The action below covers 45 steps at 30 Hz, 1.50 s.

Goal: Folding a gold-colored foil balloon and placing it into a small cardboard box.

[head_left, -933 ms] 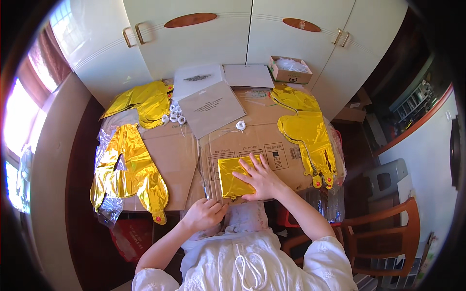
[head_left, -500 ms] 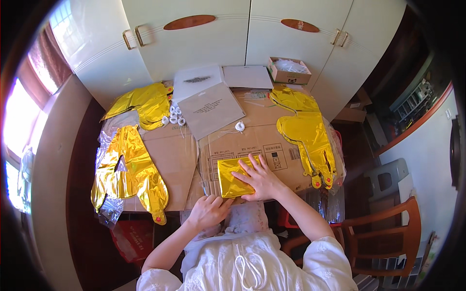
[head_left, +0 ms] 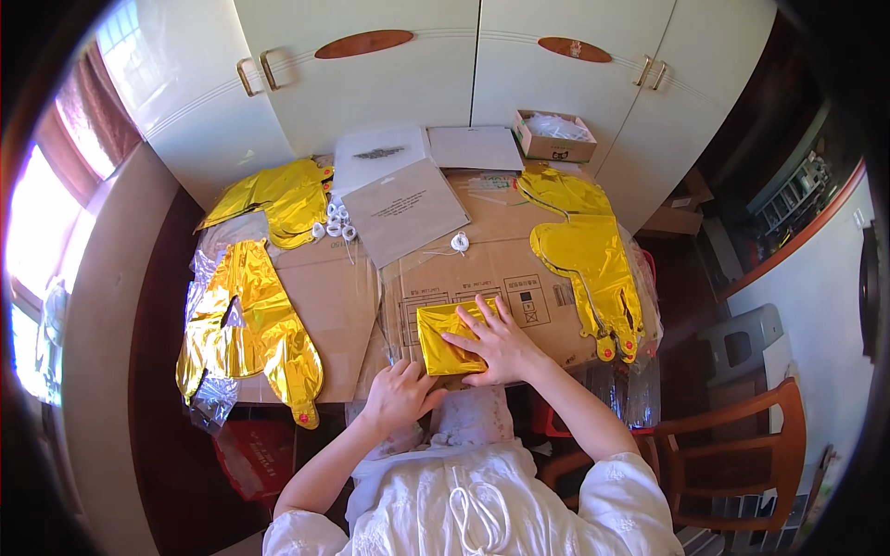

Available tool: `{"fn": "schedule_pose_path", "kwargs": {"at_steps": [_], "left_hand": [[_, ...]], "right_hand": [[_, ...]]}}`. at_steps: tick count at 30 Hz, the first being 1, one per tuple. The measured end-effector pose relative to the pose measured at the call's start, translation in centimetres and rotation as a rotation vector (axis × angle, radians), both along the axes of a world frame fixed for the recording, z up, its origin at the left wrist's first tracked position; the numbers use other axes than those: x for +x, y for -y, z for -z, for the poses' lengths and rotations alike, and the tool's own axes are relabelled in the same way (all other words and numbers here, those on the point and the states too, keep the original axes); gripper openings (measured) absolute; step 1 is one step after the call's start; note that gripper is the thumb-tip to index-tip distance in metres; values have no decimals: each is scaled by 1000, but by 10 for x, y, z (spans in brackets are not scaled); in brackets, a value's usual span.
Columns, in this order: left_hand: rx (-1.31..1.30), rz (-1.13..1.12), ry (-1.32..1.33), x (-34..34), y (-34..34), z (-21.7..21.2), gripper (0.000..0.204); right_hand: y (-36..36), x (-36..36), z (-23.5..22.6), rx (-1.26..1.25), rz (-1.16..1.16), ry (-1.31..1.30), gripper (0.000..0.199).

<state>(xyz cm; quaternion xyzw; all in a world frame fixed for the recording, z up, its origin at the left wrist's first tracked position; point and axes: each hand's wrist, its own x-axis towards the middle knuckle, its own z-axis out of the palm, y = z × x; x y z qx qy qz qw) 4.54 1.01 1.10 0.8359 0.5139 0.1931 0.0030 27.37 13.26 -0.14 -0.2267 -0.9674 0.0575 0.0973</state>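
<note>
Folding stage here, as far as I can judge. The right hand lies flat with its fingers spread, pressing down on a small folded gold foil balloon at the near edge of the desk, roughly at its middle. The left hand sits just near-left of that packet, fingers loosely curled at the packet's near-left corner; I can't tell whether it's actually pinching the foil or only resting against the edge.

The packet lies on flattened brown cardboard that covers most of the desk. It already looks like a compact rectangle, so my guess is the air is being squeezed out and the creases flattened.

What the next move calls for, in my opinion: keep the right palm weighted so the slick foil doesn't spring open, and use the left hand to tuck or sharpen that near corner.

Other stuff around:
- a big unfolded gold balloon on the left, well apart from the hands
- another gold one at the far left
- a long gold one on the right
- grey flat packets in the far middle
- a little white ribbon spool beside them
- a small open cardboard box at the far edge, up against the white cupboards
</note>
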Motion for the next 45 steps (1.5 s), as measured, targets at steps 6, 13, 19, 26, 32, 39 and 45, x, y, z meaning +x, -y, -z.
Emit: {"fn": "schedule_pose_path", "kwargs": {"at_steps": [6,13,19,26,32,39,45], "left_hand": [[21,-28,-8,2,1,5,26],[47,7,76,6,17,-5,26],[77,-98,111,-9,12,-11,43],[97,-96,150,-13,19,4,39],[132,45,31,-14,17,-2,34],[193,71,76,-12,-1,4,28],[194,133,152,-8,-20,-2,13]], "right_hand": [[0,0,-1,-2,1,16,85],[0,0,1,-2,-2,-19,83],[0,0,2,25,-2,8,70],[0,-1,2,61,-3,40,75],[1,0,-1,19,-1,29,89],[0,-1,2,16,-4,23,94],[-1,-1,2,5,-7,-5,93]]}}
